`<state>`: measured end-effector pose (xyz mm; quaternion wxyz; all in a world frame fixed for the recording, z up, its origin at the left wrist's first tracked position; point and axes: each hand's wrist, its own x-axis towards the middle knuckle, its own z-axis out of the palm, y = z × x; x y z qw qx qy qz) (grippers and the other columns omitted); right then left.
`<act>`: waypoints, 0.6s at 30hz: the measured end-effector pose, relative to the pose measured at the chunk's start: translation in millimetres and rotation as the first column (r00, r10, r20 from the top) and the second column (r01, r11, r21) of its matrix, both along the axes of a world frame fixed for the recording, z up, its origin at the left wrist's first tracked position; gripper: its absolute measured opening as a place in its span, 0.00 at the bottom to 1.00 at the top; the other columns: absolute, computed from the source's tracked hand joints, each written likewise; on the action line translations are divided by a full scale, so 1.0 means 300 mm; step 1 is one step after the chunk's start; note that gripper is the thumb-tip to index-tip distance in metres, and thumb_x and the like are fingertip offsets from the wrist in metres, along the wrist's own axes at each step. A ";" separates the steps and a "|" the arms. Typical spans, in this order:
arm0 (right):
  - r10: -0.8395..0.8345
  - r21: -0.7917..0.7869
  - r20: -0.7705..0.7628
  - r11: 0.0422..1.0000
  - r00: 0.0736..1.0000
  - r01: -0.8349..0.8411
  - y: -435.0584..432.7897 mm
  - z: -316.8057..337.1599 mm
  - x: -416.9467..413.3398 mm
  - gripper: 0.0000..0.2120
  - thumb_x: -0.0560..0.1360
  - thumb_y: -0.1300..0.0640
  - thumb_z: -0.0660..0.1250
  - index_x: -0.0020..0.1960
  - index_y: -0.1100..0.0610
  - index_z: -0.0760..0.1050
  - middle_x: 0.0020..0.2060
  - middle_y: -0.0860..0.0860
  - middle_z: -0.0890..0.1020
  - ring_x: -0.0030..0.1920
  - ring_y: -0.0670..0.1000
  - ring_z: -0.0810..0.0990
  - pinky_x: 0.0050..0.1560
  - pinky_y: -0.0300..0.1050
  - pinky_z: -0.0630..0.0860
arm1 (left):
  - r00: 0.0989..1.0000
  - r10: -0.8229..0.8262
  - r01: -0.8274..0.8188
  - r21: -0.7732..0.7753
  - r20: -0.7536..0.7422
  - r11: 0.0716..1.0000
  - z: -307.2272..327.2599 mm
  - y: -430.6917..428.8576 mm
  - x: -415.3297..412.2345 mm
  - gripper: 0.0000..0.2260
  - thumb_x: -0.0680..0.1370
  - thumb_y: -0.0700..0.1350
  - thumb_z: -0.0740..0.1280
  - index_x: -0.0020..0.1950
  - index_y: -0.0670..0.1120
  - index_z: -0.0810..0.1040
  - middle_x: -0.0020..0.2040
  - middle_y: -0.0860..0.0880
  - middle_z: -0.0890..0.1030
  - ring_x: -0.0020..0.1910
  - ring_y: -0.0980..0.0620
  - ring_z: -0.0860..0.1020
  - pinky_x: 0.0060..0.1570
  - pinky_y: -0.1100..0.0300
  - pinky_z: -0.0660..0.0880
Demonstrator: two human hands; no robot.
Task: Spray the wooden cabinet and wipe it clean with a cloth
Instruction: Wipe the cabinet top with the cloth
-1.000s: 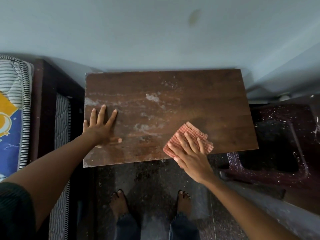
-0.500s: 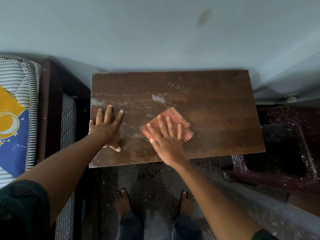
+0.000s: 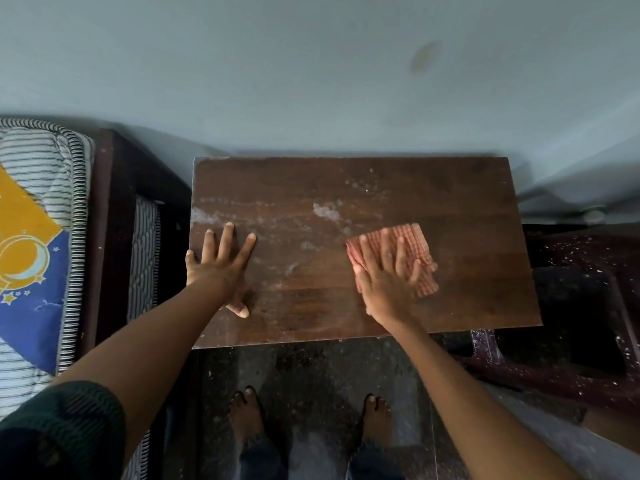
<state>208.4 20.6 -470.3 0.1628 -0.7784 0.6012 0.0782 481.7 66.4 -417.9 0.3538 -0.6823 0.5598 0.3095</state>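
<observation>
The dark wooden cabinet top point(image 3: 450, 209), streaked with whitish residue point(image 3: 325, 211), is set against the wall. A red checked cloth point(image 3: 417, 252) is pressed flat right of centre by the right hand point(image 3: 384, 282), fingers straight; the left hand point(image 3: 221, 268) is laid flat, fingers spread, near the left edge.

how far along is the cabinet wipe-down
Looks done: the right part of the cabinet top, mostly smear-free. In hand: the right hand presses the cloth flat right of centre, while the left hand rests flat. Left: whitish smears across the centre and left edge.
</observation>
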 end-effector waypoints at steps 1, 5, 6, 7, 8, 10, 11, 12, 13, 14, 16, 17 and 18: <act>-0.015 0.038 0.021 0.999 1.000 0.014 -0.034 0.002 0.067 0.27 0.76 0.37 0.35 0.74 0.40 0.37 0.74 0.48 0.35 0.76 0.55 0.37 0.69 0.61 0.34 | 1.000 0.000 0.000 0.001 0.003 1.000 -0.002 -0.001 0.000 0.62 0.61 0.65 0.73 0.70 0.54 0.24 0.71 0.42 0.24 0.73 0.35 0.33 0.70 0.35 0.50; 0.180 0.030 0.065 0.983 0.982 -0.182 -0.041 0.005 0.249 0.27 0.77 0.37 0.36 0.74 0.40 0.38 0.74 0.49 0.35 0.74 0.55 0.33 0.68 0.62 0.29 | 1.000 0.005 -0.005 0.017 0.013 1.000 -0.004 -0.006 -0.002 0.62 0.61 0.65 0.73 0.70 0.54 0.23 0.70 0.42 0.23 0.73 0.35 0.33 0.70 0.35 0.49; 0.240 -0.005 0.075 0.971 0.968 -0.241 -0.011 -0.001 0.259 0.27 0.77 0.38 0.39 0.75 0.41 0.42 0.76 0.50 0.40 0.75 0.56 0.36 0.70 0.64 0.33 | 1.000 0.007 -0.008 0.022 0.012 1.000 -0.005 -0.007 -0.002 0.62 0.61 0.66 0.73 0.69 0.54 0.23 0.70 0.42 0.23 0.73 0.36 0.33 0.70 0.35 0.49; 0.299 -0.049 0.088 0.954 0.950 -0.296 0.024 -0.005 0.253 0.27 0.78 0.39 0.43 0.76 0.42 0.47 0.77 0.50 0.45 0.76 0.56 0.41 0.71 0.66 0.38 | 1.000 0.013 -0.013 0.025 0.012 1.000 -0.006 -0.009 -0.002 0.62 0.61 0.66 0.73 0.69 0.54 0.23 0.70 0.43 0.23 0.73 0.36 0.33 0.70 0.34 0.49; 0.355 -0.081 0.096 0.934 0.930 -0.348 0.061 -0.009 0.231 0.26 0.79 0.41 0.46 0.76 0.43 0.50 0.77 0.51 0.49 0.76 0.57 0.45 0.71 0.67 0.44 | 1.000 0.018 -0.018 0.030 0.011 0.999 -0.006 -0.010 -0.001 0.62 0.61 0.66 0.73 0.69 0.54 0.23 0.70 0.43 0.23 0.73 0.36 0.32 0.70 0.34 0.49; 0.451 -0.115 0.083 0.890 0.889 -0.441 0.114 -0.019 0.146 0.25 0.80 0.43 0.50 0.76 0.43 0.53 0.77 0.50 0.53 0.77 0.56 0.49 0.71 0.66 0.50 | 1.000 0.027 -0.027 0.041 0.006 0.999 -0.006 -0.012 0.001 0.62 0.62 0.65 0.73 0.69 0.54 0.23 0.70 0.43 0.22 0.73 0.36 0.32 0.69 0.34 0.48; 0.485 -0.135 0.072 0.870 0.871 -0.474 0.125 -0.023 0.090 0.24 0.81 0.42 0.49 0.76 0.44 0.52 0.77 0.50 0.53 0.77 0.55 0.50 0.71 0.65 0.51 | 1.000 0.029 -0.029 0.046 0.004 0.999 -0.006 -0.012 0.001 0.62 0.62 0.65 0.73 0.69 0.54 0.22 0.70 0.43 0.22 0.72 0.36 0.31 0.69 0.34 0.48; 0.506 -0.150 0.057 0.856 0.860 -0.494 0.122 -0.019 0.034 0.24 0.81 0.42 0.46 0.76 0.44 0.51 0.77 0.50 0.53 0.77 0.55 0.51 0.71 0.64 0.52 | 1.000 0.030 -0.030 0.050 0.000 0.998 -0.007 -0.014 0.003 0.62 0.62 0.65 0.73 0.69 0.54 0.22 0.70 0.43 0.22 0.72 0.36 0.31 0.69 0.34 0.47; 0.511 -0.154 0.041 0.852 0.859 -0.500 0.111 -0.017 -0.020 0.24 0.82 0.41 0.44 0.77 0.44 0.49 0.77 0.50 0.52 0.76 0.55 0.51 0.71 0.64 0.51 | 1.000 0.029 -0.029 0.053 -0.001 0.998 -0.008 -0.013 0.004 0.61 0.62 0.65 0.73 0.69 0.54 0.22 0.70 0.42 0.22 0.72 0.36 0.31 0.69 0.34 0.47; 0.504 -0.152 0.027 0.856 0.863 -0.494 0.089 -0.018 -0.065 0.25 0.82 0.41 0.42 0.77 0.44 0.46 0.77 0.49 0.51 0.76 0.54 0.51 0.71 0.64 0.51 | 1.000 0.028 -0.027 0.055 -0.001 0.998 -0.010 -0.014 0.006 0.61 0.62 0.65 0.72 0.69 0.54 0.22 0.69 0.42 0.22 0.72 0.36 0.31 0.69 0.34 0.47; 0.420 -0.112 0.020 0.903 0.907 -0.416 0.026 -0.024 -0.119 0.25 0.81 0.40 0.40 0.77 0.43 0.43 0.77 0.49 0.49 0.75 0.54 0.51 0.70 0.63 0.52 | 1.000 0.026 -0.026 0.059 0.003 0.998 -0.015 -0.011 0.005 0.62 0.62 0.65 0.72 0.68 0.54 0.21 0.69 0.42 0.21 0.72 0.36 0.30 0.69 0.34 0.47; 0.340 -0.078 0.020 0.938 0.940 -0.337 -0.014 -0.027 -0.115 0.25 0.81 0.40 0.38 0.77 0.43 0.42 0.77 0.48 0.47 0.75 0.54 0.51 0.71 0.63 0.51 | 1.000 0.027 -0.027 0.057 0.005 0.998 -0.019 -0.010 0.008 0.62 0.62 0.65 0.73 0.68 0.54 0.21 0.69 0.42 0.21 0.72 0.36 0.30 0.69 0.33 0.47; 0.244 -0.054 0.014 0.969 0.970 -0.243 -0.057 -0.023 -0.093 0.25 0.81 0.40 0.37 0.76 0.42 0.42 0.77 0.47 0.44 0.75 0.54 0.51 0.71 0.62 0.49 | 1.000 0.028 -0.029 0.054 0.006 0.998 -0.023 -0.011 0.008 0.62 0.62 0.65 0.73 0.68 0.54 0.21 0.69 0.43 0.21 0.72 0.36 0.30 0.69 0.33 0.47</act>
